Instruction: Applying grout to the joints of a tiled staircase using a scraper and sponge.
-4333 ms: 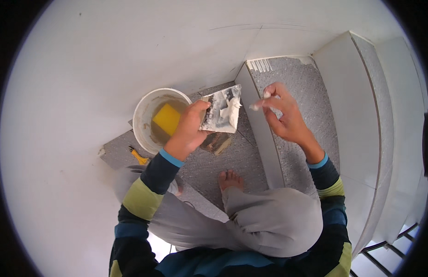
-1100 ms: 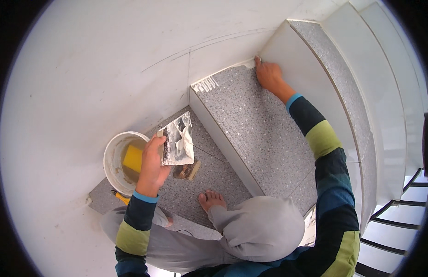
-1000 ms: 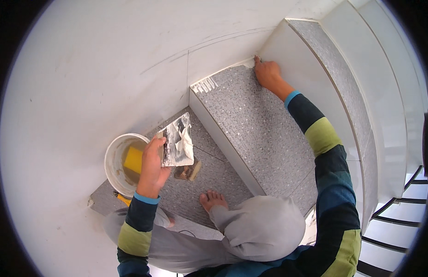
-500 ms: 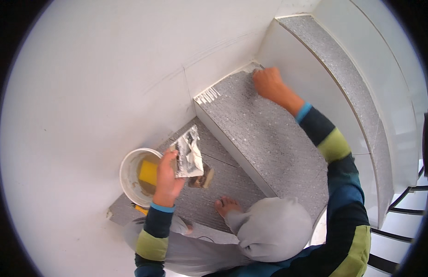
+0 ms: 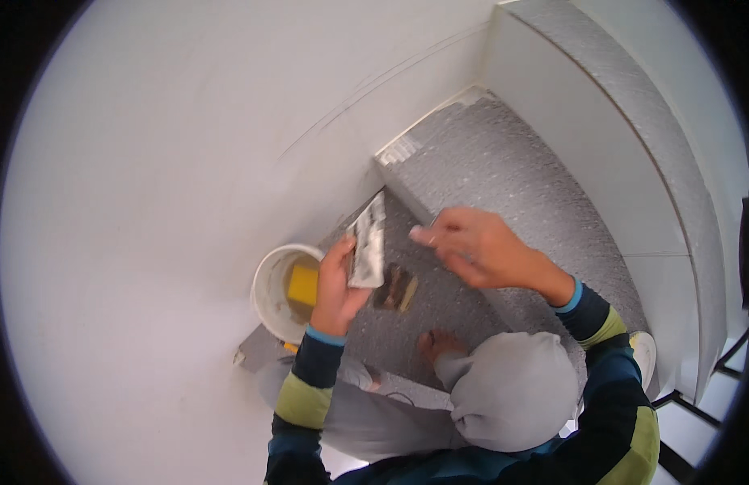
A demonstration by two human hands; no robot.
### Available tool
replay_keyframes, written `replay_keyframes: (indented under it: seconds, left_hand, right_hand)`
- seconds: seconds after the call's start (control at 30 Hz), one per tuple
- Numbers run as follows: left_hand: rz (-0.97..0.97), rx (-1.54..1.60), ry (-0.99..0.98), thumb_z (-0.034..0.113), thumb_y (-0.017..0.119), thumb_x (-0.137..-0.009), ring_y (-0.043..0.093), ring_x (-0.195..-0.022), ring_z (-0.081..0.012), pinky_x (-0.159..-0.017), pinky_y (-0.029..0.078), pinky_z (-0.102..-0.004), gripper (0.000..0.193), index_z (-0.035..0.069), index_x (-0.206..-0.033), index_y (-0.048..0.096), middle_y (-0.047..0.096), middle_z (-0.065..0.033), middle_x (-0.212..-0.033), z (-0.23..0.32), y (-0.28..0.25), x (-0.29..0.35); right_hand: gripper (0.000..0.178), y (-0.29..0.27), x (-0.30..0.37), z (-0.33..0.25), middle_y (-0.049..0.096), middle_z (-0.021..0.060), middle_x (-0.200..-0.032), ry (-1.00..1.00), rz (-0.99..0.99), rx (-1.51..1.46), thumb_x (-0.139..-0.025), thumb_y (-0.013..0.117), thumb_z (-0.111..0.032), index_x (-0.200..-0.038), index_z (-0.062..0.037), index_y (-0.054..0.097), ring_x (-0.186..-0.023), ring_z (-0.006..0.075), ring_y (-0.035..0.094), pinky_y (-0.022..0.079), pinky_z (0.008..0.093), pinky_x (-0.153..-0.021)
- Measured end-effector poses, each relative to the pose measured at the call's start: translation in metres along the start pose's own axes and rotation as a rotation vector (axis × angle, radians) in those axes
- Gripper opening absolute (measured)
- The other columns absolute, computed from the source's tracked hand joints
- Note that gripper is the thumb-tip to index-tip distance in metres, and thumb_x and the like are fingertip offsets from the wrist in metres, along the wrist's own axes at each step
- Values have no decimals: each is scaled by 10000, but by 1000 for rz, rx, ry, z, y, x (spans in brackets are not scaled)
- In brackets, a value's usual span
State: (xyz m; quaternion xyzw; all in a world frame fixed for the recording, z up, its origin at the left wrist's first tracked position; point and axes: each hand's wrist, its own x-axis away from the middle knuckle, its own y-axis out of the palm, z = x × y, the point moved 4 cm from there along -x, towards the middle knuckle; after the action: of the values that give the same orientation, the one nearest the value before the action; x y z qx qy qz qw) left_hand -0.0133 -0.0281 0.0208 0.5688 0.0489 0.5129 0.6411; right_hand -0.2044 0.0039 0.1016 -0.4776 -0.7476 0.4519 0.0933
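Note:
My left hand [image 5: 339, 284] grips a flat rectangular plate [image 5: 369, 246], silvery and smeared with white paste, raised above the lower step. To its right, my right hand [image 5: 479, 246] hovers in front of the upper step's edge, slightly blurred. Its index finger points left toward the plate, with a whitish tip, and its thumb stands apart below; I see nothing held in it. White paste streaks [image 5: 400, 150] lie on the grey speckled upper step [image 5: 504, 174] by the wall. More pale paste [image 5: 474, 95] marks its far corner.
A white bucket [image 5: 265, 284] with a yellow sponge [image 5: 303, 285] stands at the wall, left of my left hand. A brown block-like tool [image 5: 396, 288] lies on the lower step [image 5: 451, 303] near my bare foot [image 5: 439, 343]. Higher steps [image 5: 584, 56] curve up at right; dark rails [image 5: 689, 408] stand lower right.
My right hand has come back from the upper step's far corner toward the plate. The plate in my left hand has turned more edge-on. The whole view has shifted.

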Motion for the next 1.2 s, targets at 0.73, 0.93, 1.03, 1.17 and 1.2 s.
replay_keyframes:
  seconds: [0.73, 0.93, 1.03, 1.17, 1.2]
  left_hand:
    - [53, -168, 131, 139, 462, -834, 590, -874, -181, -769, 483, -320, 247, 20, -1037, 535, 604, -87, -959, 4, -16, -5]
    - [84, -195, 174, 108, 464, -829, 614, -809, -171, -691, 521, -274, 215, 2, -1001, 536, 616, -92, -929, 6, -6, 1]
    - [116, -201, 154, 153, 432, -842, 604, -857, -200, -668, 502, -321, 268, 45, -1078, 501, 599, -82, -965, 6, -18, 0]
    - [70, -220, 120, 156, 435, -842, 601, -822, -194, -657, 493, -320, 262, 43, -1069, 501, 597, -81, -948, 6, -25, -2]
    - [113, -213, 134, 162, 437, -841, 600, -809, -192, -656, 489, -323, 264, 42, -1067, 502, 597, -80, -944, 8, -27, 0]
  right_hand:
    - [258, 19, -17, 22, 467, 70, -887, 103, 202, -550, -704, 550, 2, -946, -60, 614, -839, 225, 465, 373, 305, -775]
    - [398, -27, -17, 154, 493, 151, -1029, 634, 767, 302, -751, 498, -177, -1125, -42, 519, -977, 309, 449, 338, 448, -852]
    - [469, -38, -28, 197, 468, 192, -1071, 809, 770, 450, -737, 487, -214, -1161, -15, 497, -1036, 353, 408, 295, 517, -846]
    - [520, -37, -36, 217, 451, 196, -1110, 912, 695, 612, -725, 505, -258, -1177, -3, 487, -1049, 360, 386, 270, 528, -844]
    - [520, -36, -41, 214, 451, 196, -1110, 908, 693, 605, -725, 505, -258, -1177, -3, 487, -1049, 360, 386, 270, 528, -844]
